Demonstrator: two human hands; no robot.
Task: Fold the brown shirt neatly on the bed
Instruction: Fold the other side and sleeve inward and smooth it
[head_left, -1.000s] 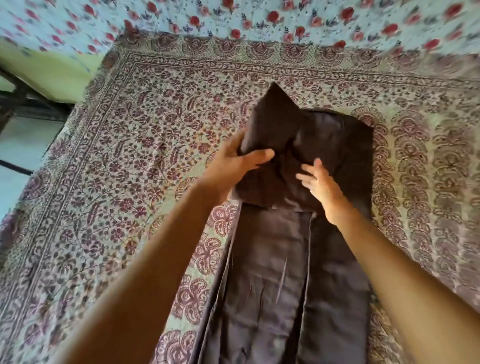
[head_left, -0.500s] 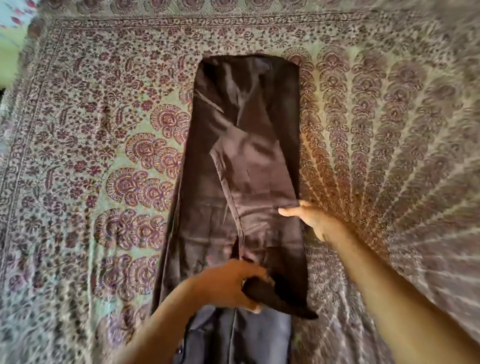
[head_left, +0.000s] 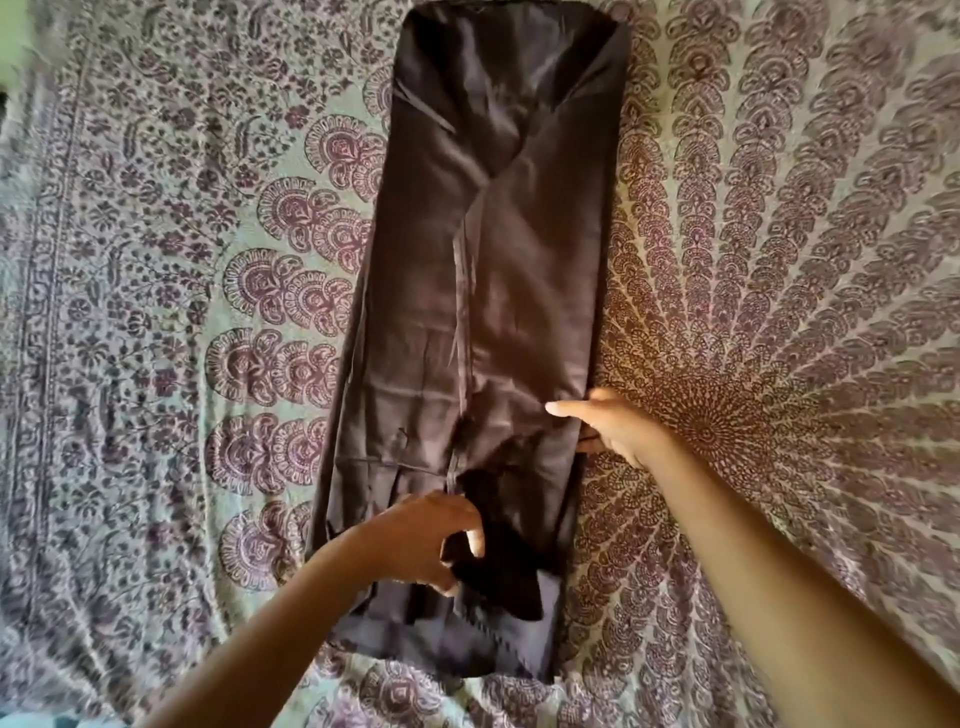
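The brown shirt (head_left: 498, 291) lies on the bed as a long narrow strip, sides folded inward, running from the far edge of view toward me. My left hand (head_left: 431, 540) is near its lower end, fingers curled around a bunched dark fold of the cloth. My right hand (head_left: 618, 426) is at the shirt's right edge a little farther up. Its index finger is stretched across the fabric and its lower fingers are tucked under the edge.
The bed is covered by a patterned maroon and pale green spread (head_left: 779, 312) that lies flat on both sides of the shirt. A sliver of green floor (head_left: 13, 52) shows at the far left.
Both hands have drawn the folded-over upper part of the shirt down toward me. They now sit near its lower end, and the view has tilted down over the bed.
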